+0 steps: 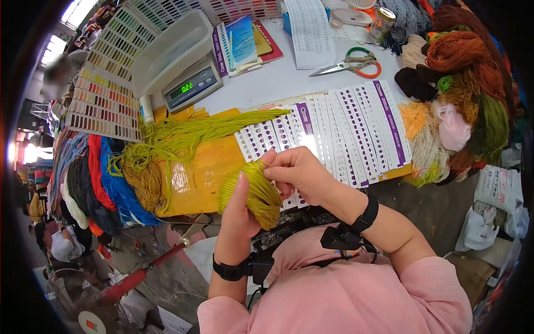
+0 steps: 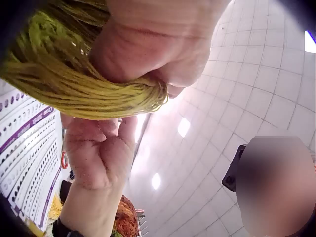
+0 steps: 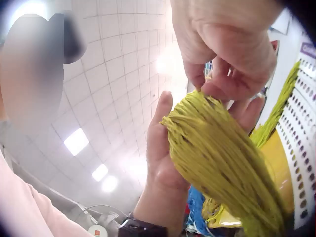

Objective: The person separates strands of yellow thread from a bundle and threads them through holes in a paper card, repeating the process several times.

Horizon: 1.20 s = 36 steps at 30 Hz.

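Observation:
A folded skein of yellow-green thread rests in my left hand, which grips it with the thumb along its near side. Over the top of that bundle, my right hand pinches at the thread with thumb and fingertips. From the right wrist view, the looped end of the skein sits right under the right fingers, and the strands hang downward. The left wrist view has the skein stretching sideways between both hands. More loose thread of the same colour lies across the table beyond.
Punched shade cards lie on yellow packing. Behind stand a digital scale reading 0.22 with a white tub, and scissors. Coloured yarn hanks pile at right; others hang at left. A fan stands below.

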Each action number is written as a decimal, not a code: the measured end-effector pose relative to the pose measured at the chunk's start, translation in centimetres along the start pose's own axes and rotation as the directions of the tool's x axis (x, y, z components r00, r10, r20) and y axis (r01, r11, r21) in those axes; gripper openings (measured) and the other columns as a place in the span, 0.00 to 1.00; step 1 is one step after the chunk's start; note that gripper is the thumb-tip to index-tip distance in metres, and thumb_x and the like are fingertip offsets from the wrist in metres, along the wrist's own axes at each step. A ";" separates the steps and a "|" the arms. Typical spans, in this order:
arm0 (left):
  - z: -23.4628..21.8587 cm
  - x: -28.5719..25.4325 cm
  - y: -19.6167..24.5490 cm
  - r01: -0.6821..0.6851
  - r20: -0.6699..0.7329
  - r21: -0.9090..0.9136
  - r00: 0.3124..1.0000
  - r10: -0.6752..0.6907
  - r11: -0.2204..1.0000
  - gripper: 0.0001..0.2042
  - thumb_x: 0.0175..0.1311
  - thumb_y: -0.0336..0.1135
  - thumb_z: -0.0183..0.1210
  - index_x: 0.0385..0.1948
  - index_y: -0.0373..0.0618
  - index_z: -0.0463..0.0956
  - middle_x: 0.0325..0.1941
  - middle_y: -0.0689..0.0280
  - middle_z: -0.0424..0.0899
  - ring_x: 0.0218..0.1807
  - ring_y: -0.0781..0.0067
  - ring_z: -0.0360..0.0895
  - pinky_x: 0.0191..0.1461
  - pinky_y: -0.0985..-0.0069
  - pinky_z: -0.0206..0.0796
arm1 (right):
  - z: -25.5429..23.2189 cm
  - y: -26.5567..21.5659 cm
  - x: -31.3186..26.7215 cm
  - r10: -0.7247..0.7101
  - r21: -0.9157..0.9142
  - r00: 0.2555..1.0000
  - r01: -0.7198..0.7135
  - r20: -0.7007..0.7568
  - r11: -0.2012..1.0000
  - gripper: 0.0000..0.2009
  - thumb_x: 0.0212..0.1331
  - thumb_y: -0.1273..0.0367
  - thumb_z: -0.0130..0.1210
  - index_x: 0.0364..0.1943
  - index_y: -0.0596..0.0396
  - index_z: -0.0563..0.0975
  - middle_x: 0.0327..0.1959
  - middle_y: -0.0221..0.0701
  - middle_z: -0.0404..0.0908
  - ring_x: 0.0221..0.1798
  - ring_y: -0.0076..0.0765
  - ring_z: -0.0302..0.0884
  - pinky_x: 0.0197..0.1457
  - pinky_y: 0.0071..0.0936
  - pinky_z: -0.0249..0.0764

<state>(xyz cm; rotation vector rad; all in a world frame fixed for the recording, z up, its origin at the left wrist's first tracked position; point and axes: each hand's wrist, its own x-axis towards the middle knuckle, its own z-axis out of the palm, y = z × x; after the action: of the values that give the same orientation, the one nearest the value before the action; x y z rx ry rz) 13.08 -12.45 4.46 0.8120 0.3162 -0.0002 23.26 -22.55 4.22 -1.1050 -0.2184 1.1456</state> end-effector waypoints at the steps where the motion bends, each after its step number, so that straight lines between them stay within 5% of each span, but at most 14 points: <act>1: 0.2 -0.1 0.1 -0.002 0.006 -0.050 1.000 0.003 0.999 0.31 0.59 0.55 0.32 0.55 0.36 0.50 0.55 0.56 0.60 0.52 0.63 0.63 0.54 0.63 0.57 | 0.0 0.1 0.0 0.010 0.058 1.000 -0.011 0.012 0.998 0.06 0.47 0.73 0.51 0.19 0.61 0.73 0.11 0.28 0.68 0.12 0.16 0.62 0.13 0.15 0.58; 6: 0.0 -0.5 0.3 0.001 0.035 -0.203 0.999 0.006 0.979 0.28 0.61 0.51 0.34 0.56 0.35 0.49 0.56 0.57 0.58 0.52 0.66 0.62 0.54 0.65 0.57 | 0.0 0.0 -0.5 0.009 0.145 1.000 -0.012 0.017 0.989 0.04 0.45 0.74 0.50 0.19 0.60 0.73 0.15 0.28 0.69 0.15 0.16 0.64 0.15 0.16 0.59; 9: 0.5 -0.6 0.2 -0.058 -0.110 -0.229 0.993 0.033 0.972 0.25 0.61 0.45 0.38 0.53 0.34 0.55 0.53 0.57 0.62 0.51 0.67 0.64 0.52 0.67 0.59 | 0.1 -0.1 -0.7 -0.030 0.143 0.999 0.028 0.014 0.989 0.04 0.45 0.75 0.49 0.20 0.60 0.73 0.19 0.28 0.71 0.18 0.16 0.65 0.18 0.15 0.61; 12: 0.4 -0.3 -0.3 -0.073 -0.242 0.069 0.966 0.088 0.995 0.21 0.60 0.39 0.41 0.50 0.31 0.59 0.49 0.55 0.67 0.48 0.67 0.67 0.49 0.68 0.62 | 0.4 0.3 -0.6 -0.099 0.119 0.995 0.100 -0.014 0.988 0.04 0.46 0.75 0.49 0.20 0.60 0.74 0.21 0.29 0.73 0.20 0.16 0.65 0.20 0.14 0.63; 19: 0.4 -0.4 0.1 -0.057 -0.223 -0.109 0.974 0.032 0.992 0.15 0.59 0.33 0.44 0.44 0.32 0.65 0.44 0.57 0.70 0.46 0.68 0.69 0.48 0.72 0.63 | -0.8 0.2 -0.4 -0.032 0.152 0.996 0.018 0.089 0.988 0.03 0.46 0.74 0.52 0.25 0.60 0.74 0.19 0.26 0.72 0.19 0.15 0.65 0.22 0.13 0.63; 24: 0.2 0.1 -0.5 -0.119 -0.263 -0.064 0.960 0.098 0.991 0.14 0.59 0.34 0.44 0.42 0.33 0.67 0.45 0.58 0.70 0.44 0.69 0.69 0.47 0.73 0.63 | -0.2 0.3 -0.4 -0.066 -0.273 0.994 0.086 0.082 0.958 0.04 0.48 0.73 0.51 0.25 0.59 0.73 0.18 0.26 0.72 0.17 0.15 0.62 0.19 0.12 0.58; 26: 0.0 0.1 -0.5 -0.113 -0.256 -0.070 0.962 0.091 0.991 0.15 0.60 0.36 0.43 0.42 0.33 0.67 0.46 0.58 0.69 0.47 0.68 0.67 0.49 0.70 0.61 | -0.2 0.5 -0.3 -0.086 -0.211 0.993 0.101 0.080 0.972 0.04 0.49 0.72 0.50 0.25 0.58 0.73 0.17 0.25 0.71 0.16 0.14 0.60 0.18 0.11 0.55; 31: -0.4 -0.3 -0.3 -0.107 -0.129 -0.173 0.988 0.086 0.979 0.20 0.62 0.42 0.38 0.47 0.34 0.62 0.52 0.57 0.64 0.55 0.68 0.60 0.54 0.62 0.56 | -2.0 0.6 -0.1 0.076 0.311 0.995 -0.093 0.067 0.946 0.05 0.51 0.71 0.48 0.24 0.58 0.73 0.13 0.21 0.65 0.13 0.13 0.53 0.15 0.11 0.49; 33: 0.1 -0.3 -0.4 -0.085 -0.066 -0.222 0.995 0.073 0.971 0.22 0.62 0.44 0.36 0.51 0.35 0.59 0.54 0.57 0.62 0.57 0.68 0.58 0.55 0.61 0.54 | -1.8 0.4 -0.3 0.100 0.250 0.995 -0.103 0.023 0.963 0.07 0.51 0.69 0.49 0.20 0.56 0.72 0.10 0.19 0.61 0.12 0.12 0.49 0.14 0.12 0.47; 36: 0.7 -0.4 -0.5 -0.108 -0.121 -0.067 0.988 0.099 0.992 0.24 0.62 0.46 0.35 0.54 0.36 0.54 0.56 0.57 0.58 0.57 0.68 0.57 0.56 0.62 0.53 | -0.4 -0.4 -0.5 0.115 0.138 0.993 -0.116 0.013 0.984 0.06 0.49 0.69 0.50 0.21 0.56 0.73 0.09 0.18 0.59 0.11 0.12 0.50 0.14 0.12 0.46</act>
<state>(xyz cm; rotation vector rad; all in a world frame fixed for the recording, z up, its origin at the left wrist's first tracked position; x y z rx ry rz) 12.86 -13.33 4.62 0.7564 0.3829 0.1562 23.50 -23.15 4.49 -1.0024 -0.0782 1.2478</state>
